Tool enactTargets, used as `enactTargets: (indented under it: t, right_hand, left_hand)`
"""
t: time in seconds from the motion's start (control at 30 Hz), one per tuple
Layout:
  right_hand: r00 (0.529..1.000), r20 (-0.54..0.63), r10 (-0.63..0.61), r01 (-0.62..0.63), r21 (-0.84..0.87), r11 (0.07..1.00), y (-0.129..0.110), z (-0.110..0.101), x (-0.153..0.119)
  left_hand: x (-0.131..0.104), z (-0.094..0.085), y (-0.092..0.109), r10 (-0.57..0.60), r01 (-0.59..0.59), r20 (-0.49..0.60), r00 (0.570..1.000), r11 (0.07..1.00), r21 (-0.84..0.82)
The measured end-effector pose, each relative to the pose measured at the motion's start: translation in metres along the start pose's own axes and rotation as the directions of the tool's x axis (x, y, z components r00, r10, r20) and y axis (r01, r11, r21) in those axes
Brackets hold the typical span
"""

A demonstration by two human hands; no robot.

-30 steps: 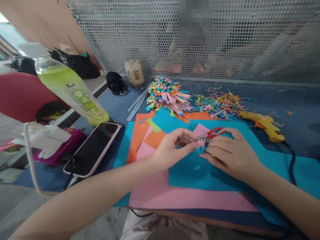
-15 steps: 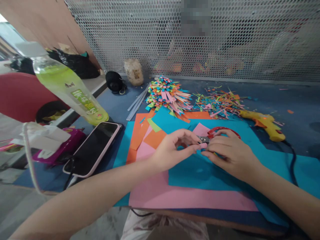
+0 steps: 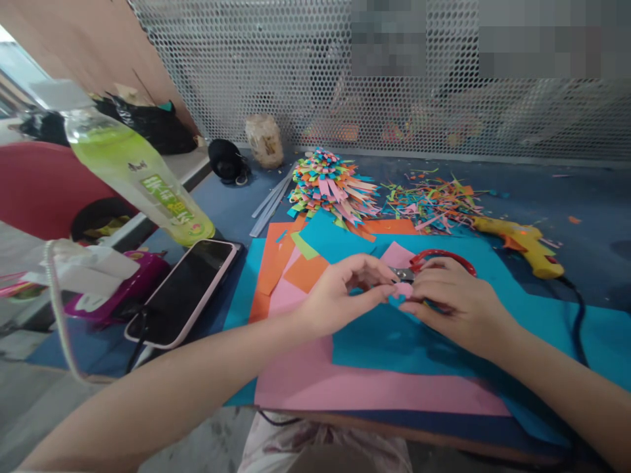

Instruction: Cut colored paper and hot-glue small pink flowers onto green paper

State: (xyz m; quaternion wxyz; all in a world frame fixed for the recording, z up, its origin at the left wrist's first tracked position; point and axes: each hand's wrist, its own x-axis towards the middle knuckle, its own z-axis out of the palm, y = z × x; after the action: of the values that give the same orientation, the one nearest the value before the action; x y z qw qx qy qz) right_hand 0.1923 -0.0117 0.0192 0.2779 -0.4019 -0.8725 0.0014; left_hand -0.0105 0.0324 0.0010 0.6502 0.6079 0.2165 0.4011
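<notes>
My left hand (image 3: 340,289) reaches in over the stacked paper, its thumb and fingertips closed on a small pink paper piece (image 3: 403,288). A small blue paper piece (image 3: 396,299) shows just under the pink one. From the other side, my right hand (image 3: 456,299) pinches the same pink piece, its fingers curled. Red-handled scissors (image 3: 421,261) are right behind my right fingers, blades toward my left fingertips. Whether the right hand also bears the scissors, I cannot tell. Beneath both hands is a large blue sheet (image 3: 374,348) on top of a pink sheet (image 3: 296,387).
Beyond the papers stands a bundle of multicoloured paper strips (image 3: 328,184), with loose paper shreds (image 3: 434,203) beside it. A yellow glue gun (image 3: 527,246) lies to the right. On the left are a phone (image 3: 185,292), a bottle (image 3: 142,171) and clear sticks (image 3: 271,203).
Between my fingertips, the pink piece has turned and shows more of its face, and more of the blue piece is visible. My right hand has shifted very slightly right.
</notes>
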Motion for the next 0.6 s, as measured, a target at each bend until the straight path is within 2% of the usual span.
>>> enactTargets:
  t: [0.1,0.2,0.33,0.5,0.6]
  right_hand:
    - [1.000,-0.012,-0.019,0.020,0.029,0.999,0.001,-0.003,0.000]
    - [0.995,-0.102,-0.022,0.016,-0.060,0.998,0.000,-0.003,0.001]
    - [0.975,-0.221,0.028,-0.065,-0.163,0.984,-0.003,-0.001,0.001]
    - [0.983,-0.175,-0.063,0.036,-0.150,0.988,-0.004,-0.003,0.000]
    - [0.983,-0.171,-0.073,0.050,-0.137,0.989,-0.004,-0.004,0.000]
  left_hand:
    - [0.003,-0.001,0.000,-0.066,0.062,-0.045,0.997,0.994,-0.088]
    - [0.007,-0.003,-0.003,-0.150,0.130,-0.084,0.985,0.971,-0.201]
    - [0.011,-0.005,-0.007,-0.251,0.225,-0.044,0.967,0.922,-0.314]
    - [0.010,-0.004,-0.004,-0.307,0.306,0.045,0.951,0.900,-0.310]
    - [0.009,-0.003,-0.002,-0.316,0.326,0.081,0.945,0.907,-0.266]
